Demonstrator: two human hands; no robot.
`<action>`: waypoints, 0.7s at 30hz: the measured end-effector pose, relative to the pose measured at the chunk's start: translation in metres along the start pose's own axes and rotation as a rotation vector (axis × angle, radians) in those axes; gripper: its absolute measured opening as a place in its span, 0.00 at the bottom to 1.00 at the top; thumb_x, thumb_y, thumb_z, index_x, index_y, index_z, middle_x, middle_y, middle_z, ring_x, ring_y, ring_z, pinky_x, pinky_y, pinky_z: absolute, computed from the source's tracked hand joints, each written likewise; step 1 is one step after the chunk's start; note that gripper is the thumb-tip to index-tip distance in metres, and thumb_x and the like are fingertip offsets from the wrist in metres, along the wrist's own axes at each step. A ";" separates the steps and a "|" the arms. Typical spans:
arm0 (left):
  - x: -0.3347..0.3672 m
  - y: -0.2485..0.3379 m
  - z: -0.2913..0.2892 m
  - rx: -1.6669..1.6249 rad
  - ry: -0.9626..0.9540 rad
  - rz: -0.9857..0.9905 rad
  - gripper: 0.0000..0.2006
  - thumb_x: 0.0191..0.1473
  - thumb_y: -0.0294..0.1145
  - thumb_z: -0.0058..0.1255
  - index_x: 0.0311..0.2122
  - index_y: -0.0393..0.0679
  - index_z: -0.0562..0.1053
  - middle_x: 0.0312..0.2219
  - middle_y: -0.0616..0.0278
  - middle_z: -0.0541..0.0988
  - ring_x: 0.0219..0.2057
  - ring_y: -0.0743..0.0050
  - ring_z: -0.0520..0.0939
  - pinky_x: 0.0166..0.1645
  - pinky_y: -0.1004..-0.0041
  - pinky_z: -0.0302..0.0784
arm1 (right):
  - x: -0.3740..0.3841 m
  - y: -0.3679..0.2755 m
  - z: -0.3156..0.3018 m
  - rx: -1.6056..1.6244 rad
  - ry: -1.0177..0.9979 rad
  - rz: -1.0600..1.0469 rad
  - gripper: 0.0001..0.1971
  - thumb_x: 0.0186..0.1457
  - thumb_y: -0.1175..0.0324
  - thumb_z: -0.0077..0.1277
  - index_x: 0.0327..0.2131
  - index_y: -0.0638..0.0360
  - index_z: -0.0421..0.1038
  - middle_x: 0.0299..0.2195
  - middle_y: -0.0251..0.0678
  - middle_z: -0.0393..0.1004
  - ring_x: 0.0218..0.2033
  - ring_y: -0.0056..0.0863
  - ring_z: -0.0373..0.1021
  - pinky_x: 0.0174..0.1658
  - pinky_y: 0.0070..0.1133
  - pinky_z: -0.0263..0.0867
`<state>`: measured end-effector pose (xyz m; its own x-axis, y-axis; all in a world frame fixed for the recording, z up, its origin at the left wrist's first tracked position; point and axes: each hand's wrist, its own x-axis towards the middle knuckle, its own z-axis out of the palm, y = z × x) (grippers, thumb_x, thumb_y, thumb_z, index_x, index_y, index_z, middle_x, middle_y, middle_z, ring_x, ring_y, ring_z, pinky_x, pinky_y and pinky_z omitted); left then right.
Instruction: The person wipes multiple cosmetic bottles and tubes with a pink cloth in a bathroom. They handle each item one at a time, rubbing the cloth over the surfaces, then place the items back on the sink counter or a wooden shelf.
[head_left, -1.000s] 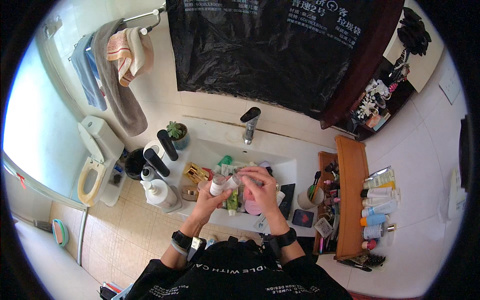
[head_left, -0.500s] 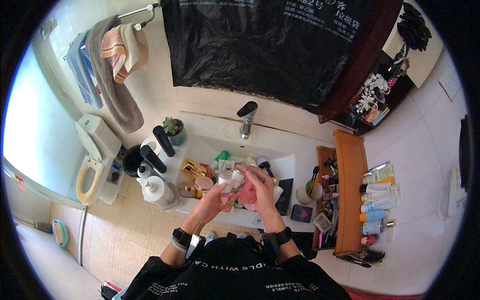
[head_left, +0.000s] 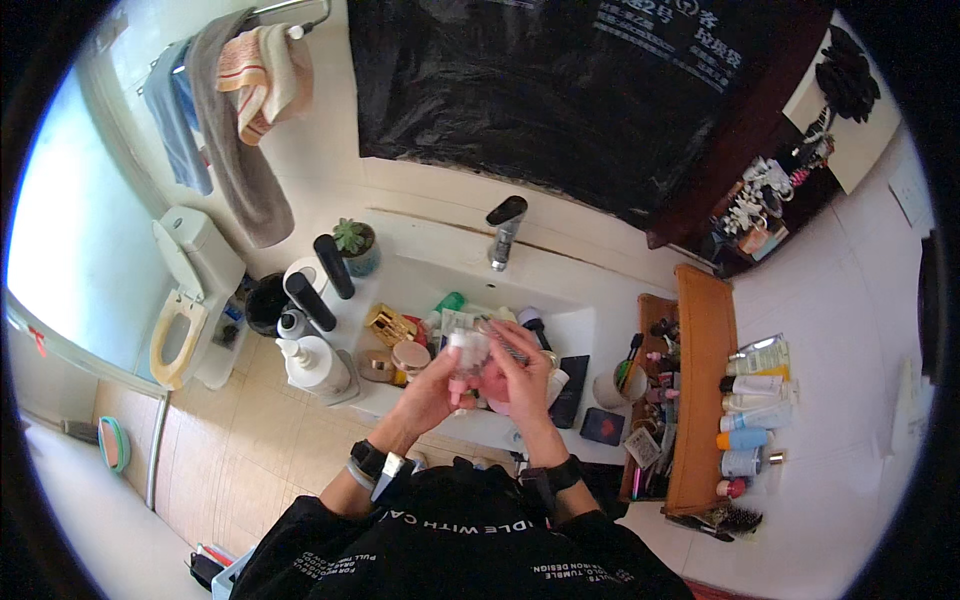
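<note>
Over the sink basin (head_left: 405, 282), my two hands meet close together. My left hand (head_left: 432, 390) is closed around a small clear bottle with white and pink parts (head_left: 465, 348); a pink tip pokes out beneath. My right hand (head_left: 522, 378) bends its fingers against the same cluster, next to something pink (head_left: 494, 384) whose kind I cannot make out. Whether it grips a separate thing is hidden. Under and around the hands the basin holds a gold bottle (head_left: 388, 326), round compacts (head_left: 410, 357), a green item (head_left: 450, 302) and several tubes.
The faucet (head_left: 505, 235) rises behind the basin. At left stand a white pump bottle (head_left: 314, 367), two black-capped bottles (head_left: 311, 302) and a potted succulent (head_left: 352, 238). Rightward are a brush cup (head_left: 618, 386), a dark flat case (head_left: 603, 425) and an orange-brown organizer (head_left: 700, 390) with cosmetics.
My fingers have shifted around the clear bottle, and its pink tip now shows below the left hand. The whole view has tilted slightly; the items around stay in place.
</note>
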<state>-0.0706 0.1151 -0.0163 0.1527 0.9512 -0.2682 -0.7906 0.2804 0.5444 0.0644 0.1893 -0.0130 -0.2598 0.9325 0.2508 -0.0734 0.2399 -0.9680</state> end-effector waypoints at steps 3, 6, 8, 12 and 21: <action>0.005 -0.003 -0.007 -0.099 0.012 -0.031 0.20 0.60 0.51 0.40 0.51 0.51 0.65 0.30 0.69 0.75 0.30 0.79 0.75 0.31 0.76 0.71 | 0.000 0.001 0.004 -0.055 -0.083 -0.075 0.12 0.48 0.76 0.55 0.40 0.59 0.78 0.44 0.36 0.73 0.47 0.27 0.68 0.53 0.21 0.60; 0.008 -0.007 -0.021 0.109 -0.081 -0.075 0.20 0.61 0.52 0.37 0.48 0.48 0.68 0.35 0.64 0.77 0.27 0.79 0.74 0.28 0.76 0.68 | 0.004 0.004 0.002 -0.087 -0.042 -0.033 0.12 0.51 0.75 0.53 0.41 0.61 0.77 0.46 0.38 0.71 0.47 0.26 0.67 0.51 0.21 0.61; 0.012 -0.008 -0.029 -0.002 -0.092 -0.066 0.24 0.60 0.54 0.38 0.51 0.45 0.67 0.29 0.64 0.76 0.28 0.80 0.72 0.28 0.78 0.65 | 0.008 0.007 -0.003 0.220 -0.011 0.223 0.12 0.53 0.72 0.52 0.41 0.64 0.75 0.43 0.38 0.73 0.46 0.26 0.68 0.50 0.22 0.62; 0.014 0.003 -0.048 -0.281 -0.113 -0.050 0.30 0.60 0.54 0.37 0.52 0.32 0.65 0.24 0.66 0.74 0.30 0.79 0.71 0.29 0.79 0.65 | 0.005 0.020 -0.015 0.795 0.049 0.629 0.16 0.53 0.64 0.51 0.44 0.63 0.71 0.43 0.37 0.73 0.47 0.29 0.68 0.50 0.26 0.62; 0.028 0.004 -0.081 0.573 0.324 0.186 0.19 0.58 0.39 0.46 0.54 0.45 0.68 0.21 0.73 0.68 0.20 0.89 0.67 0.24 0.87 0.65 | -0.006 0.067 -0.024 0.882 0.182 0.837 0.16 0.52 0.62 0.53 0.42 0.58 0.70 0.41 0.35 0.73 0.42 0.33 0.69 0.49 0.34 0.64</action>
<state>-0.1174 0.1326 -0.0860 -0.2112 0.9285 -0.3054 -0.3336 0.2252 0.9154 0.0842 0.2063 -0.0794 -0.4072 0.7518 -0.5186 -0.5926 -0.6496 -0.4764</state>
